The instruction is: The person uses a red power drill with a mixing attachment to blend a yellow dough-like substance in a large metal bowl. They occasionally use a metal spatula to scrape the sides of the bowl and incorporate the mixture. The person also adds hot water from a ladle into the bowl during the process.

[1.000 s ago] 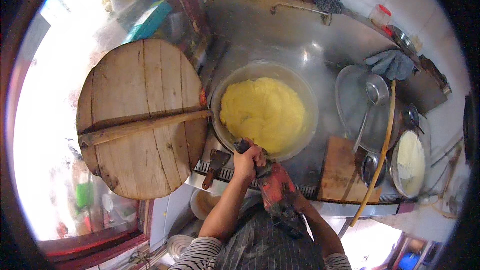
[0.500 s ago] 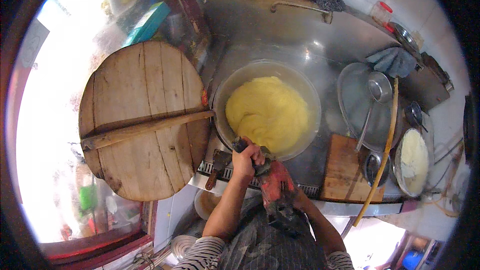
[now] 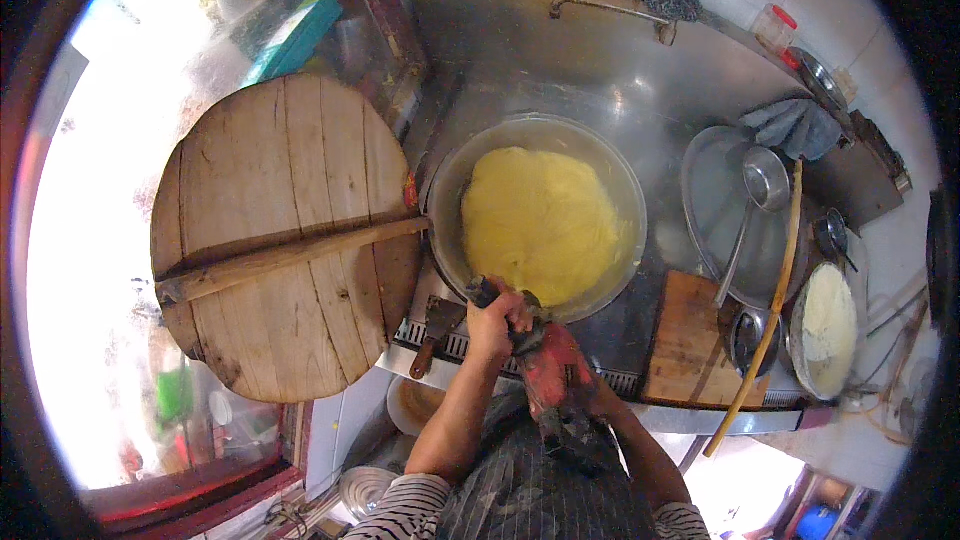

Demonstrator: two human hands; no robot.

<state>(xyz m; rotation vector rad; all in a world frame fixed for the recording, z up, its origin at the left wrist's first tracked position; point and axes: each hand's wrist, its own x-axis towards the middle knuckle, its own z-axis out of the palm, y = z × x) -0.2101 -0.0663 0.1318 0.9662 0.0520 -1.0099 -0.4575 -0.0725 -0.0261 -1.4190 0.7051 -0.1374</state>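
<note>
My left hand (image 3: 492, 323) is wrapped round the black side handle of a red and black hand-held power tool (image 3: 558, 372). At the tool's rear is my right hand (image 3: 603, 402), its fingers mostly hidden behind the tool's body. The tool's front end points at the near rim of a large round metal pot (image 3: 628, 195). A thick, smooth yellow mash or batter (image 3: 540, 220) fills the pot's middle. Whatever joins the tool to the yellow mass is hidden or blurred. A wide scraper (image 3: 440, 325) with a wooden handle lies just left of my left hand.
A big round wooden lid (image 3: 290, 180) stands at the left, its handle bar touching the pot's side. Right of the pot are a wooden board (image 3: 685, 340), a ladle (image 3: 765, 180), a large metal basin (image 3: 695, 165), a long wooden stick (image 3: 775, 310) and a bowl of pale powder (image 3: 828, 315).
The yellow mass has lost its swirled ridges and spreads flatter and smoother in the pot. Both hands stay at the tool with almost no shift; the view has turned slightly.
</note>
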